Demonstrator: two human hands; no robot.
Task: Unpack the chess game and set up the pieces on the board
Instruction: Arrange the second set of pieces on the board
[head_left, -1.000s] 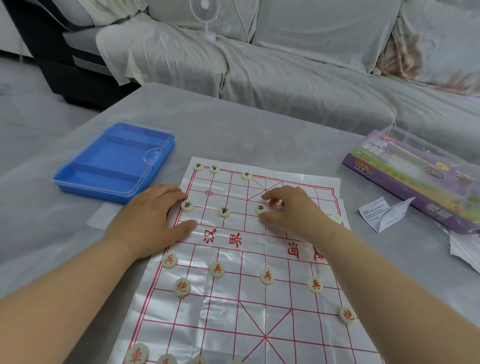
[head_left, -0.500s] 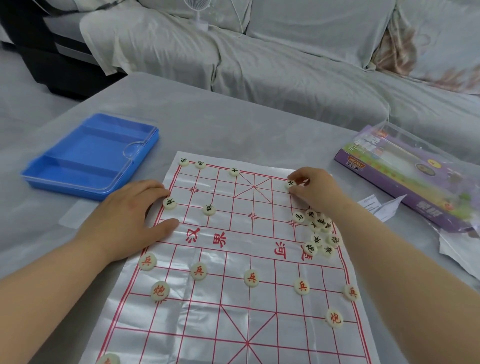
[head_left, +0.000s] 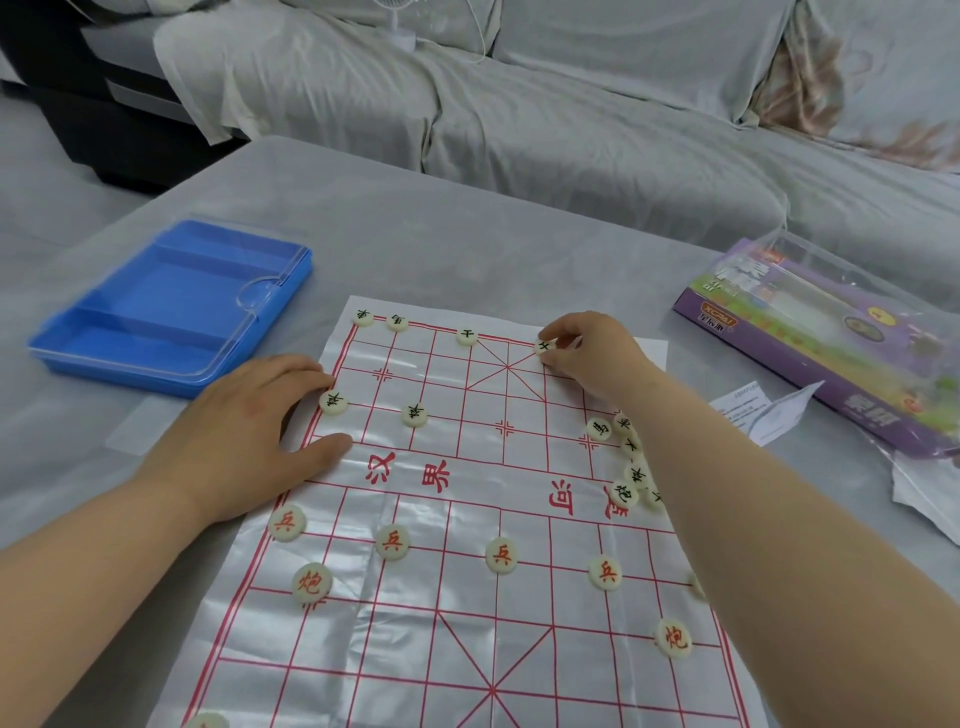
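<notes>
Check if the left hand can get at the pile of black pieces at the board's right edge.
Probably not cleanly: the right forearm covers part of the pile, and the left hand rests on the opposite edge of the board.

Board (head_left: 467, 519) centre on table (head_left: 467, 234); tray (head_left: 171, 306) left; box (head_left: 831, 332) right; sofa (head_left: 571, 119) behind.

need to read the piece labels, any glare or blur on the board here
Head view: soft even light, faint shadows; white glare streaks on the creased plastic board; red pieces read sharp, far black pieces slightly soft.
</notes>
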